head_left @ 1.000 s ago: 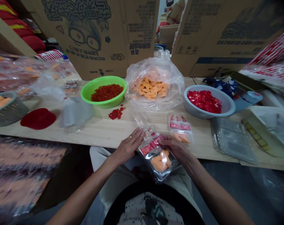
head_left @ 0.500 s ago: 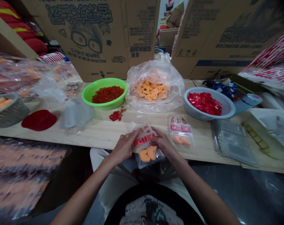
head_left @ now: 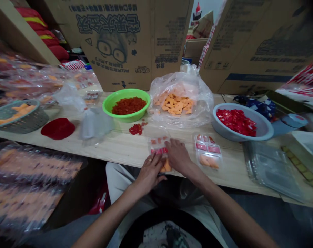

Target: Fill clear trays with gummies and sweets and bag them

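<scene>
On the table's front edge lies a clear plastic snack tray (head_left: 159,150) with small red-orange pieces, red packets and orange pieces in its compartments. My left hand (head_left: 151,167) rests over its lower left part, fingers stretched out and thumb apart. My right hand (head_left: 178,155) lies on its right side with the fingers extended across the top. Between them the hands hide much of the tray's lower half. A second filled tray (head_left: 208,151) sits just right of my right hand, apart from it. Loose red pieces (head_left: 135,129) lie behind the first tray.
Behind stand a green bowl (head_left: 107,107) of red-orange pieces, a plastic bag (head_left: 156,119) of orange pieces and a blue-grey bowl (head_left: 266,132) of red packets. Empty clear trays (head_left: 271,168) are stacked right. A red lid-like dish (head_left: 58,129) and grey basket (head_left: 24,122) are left; cardboard boxes (head_left: 169,38) rise behind.
The tray has gone from overhanging the table edge, held at both sides, to lying on the tabletop. Both hands have moved over its top. The camera view has shifted left.
</scene>
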Motion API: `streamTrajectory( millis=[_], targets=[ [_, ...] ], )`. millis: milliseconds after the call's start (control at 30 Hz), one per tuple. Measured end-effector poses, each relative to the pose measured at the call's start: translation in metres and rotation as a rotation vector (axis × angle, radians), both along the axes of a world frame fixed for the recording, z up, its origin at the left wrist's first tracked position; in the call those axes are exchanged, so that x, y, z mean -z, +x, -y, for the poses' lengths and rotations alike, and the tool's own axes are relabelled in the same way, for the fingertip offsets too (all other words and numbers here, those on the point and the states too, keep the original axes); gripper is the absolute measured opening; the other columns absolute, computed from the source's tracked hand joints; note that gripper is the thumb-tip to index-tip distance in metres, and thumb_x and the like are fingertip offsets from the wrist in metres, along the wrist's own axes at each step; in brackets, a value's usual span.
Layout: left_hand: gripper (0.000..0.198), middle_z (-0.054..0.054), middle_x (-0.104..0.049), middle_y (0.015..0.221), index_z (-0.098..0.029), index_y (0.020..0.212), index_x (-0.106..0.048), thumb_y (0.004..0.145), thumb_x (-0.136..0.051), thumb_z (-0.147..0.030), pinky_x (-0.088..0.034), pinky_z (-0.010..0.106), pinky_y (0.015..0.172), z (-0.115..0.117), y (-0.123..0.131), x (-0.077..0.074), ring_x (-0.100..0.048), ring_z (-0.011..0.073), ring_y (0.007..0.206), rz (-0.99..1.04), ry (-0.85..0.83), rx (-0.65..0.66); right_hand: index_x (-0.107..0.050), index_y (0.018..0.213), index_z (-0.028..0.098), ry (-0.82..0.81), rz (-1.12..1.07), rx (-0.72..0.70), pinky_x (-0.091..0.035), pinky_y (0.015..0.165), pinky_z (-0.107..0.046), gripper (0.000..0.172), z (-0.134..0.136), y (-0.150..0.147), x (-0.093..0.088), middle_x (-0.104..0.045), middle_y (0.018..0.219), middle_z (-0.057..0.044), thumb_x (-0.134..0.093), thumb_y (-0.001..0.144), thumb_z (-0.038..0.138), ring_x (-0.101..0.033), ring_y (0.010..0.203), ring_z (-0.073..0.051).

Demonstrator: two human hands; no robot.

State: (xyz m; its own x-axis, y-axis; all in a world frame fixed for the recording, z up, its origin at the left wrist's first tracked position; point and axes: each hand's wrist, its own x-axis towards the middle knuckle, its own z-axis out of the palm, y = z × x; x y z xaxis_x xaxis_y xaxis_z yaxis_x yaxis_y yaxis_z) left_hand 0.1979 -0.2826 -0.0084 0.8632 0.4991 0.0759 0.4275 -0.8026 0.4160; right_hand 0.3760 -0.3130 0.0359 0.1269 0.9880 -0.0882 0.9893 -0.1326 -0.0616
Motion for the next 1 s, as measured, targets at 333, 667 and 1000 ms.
streamTrajectory(
  millis=[333,667,1000],
  targets=[
    [0.048,0.020,-0.045,0.136,-0.019,0.124,-0.040,0.087,-0.067,-0.034,-0.048,0.049,0.105,0.003,-0.008,0.007,-0.047,0.0313,0.132,0.310,-0.049,-0.113,-0.051,0.132,0.012,-0.007,0.218,-0.272,-0.043,0.084,-0.041,0.037,-0.041,-0.028,0.004,-0.057,0.126,-0.024,-0.036,0.098,0.015,-0.056,0.111,-0.032],
    [0.044,0.014,-0.048,0.126,-0.023,0.119,-0.038,0.086,-0.067,-0.030,-0.054,0.041,0.093,0.001,-0.005,0.020,-0.055,0.0257,0.117,0.438,-0.140,-0.238,-0.062,0.108,0.012,0.012,0.191,-0.317,-0.041,0.079,-0.042,0.026,-0.049,-0.025,0.008,-0.067,0.097,-0.020,-0.039,0.097,0.013,-0.064,0.088,-0.030],
    [0.048,0.015,-0.050,0.124,-0.019,0.127,-0.047,0.080,-0.052,-0.010,-0.049,0.050,0.098,-0.013,-0.011,0.023,-0.051,0.0289,0.116,0.496,0.081,-0.278,-0.063,0.107,0.012,0.149,0.054,-0.595,-0.047,0.081,-0.039,0.022,0.021,-0.035,0.010,-0.065,0.104,-0.014,-0.052,0.089,0.010,-0.059,0.092,-0.027]
  ],
)
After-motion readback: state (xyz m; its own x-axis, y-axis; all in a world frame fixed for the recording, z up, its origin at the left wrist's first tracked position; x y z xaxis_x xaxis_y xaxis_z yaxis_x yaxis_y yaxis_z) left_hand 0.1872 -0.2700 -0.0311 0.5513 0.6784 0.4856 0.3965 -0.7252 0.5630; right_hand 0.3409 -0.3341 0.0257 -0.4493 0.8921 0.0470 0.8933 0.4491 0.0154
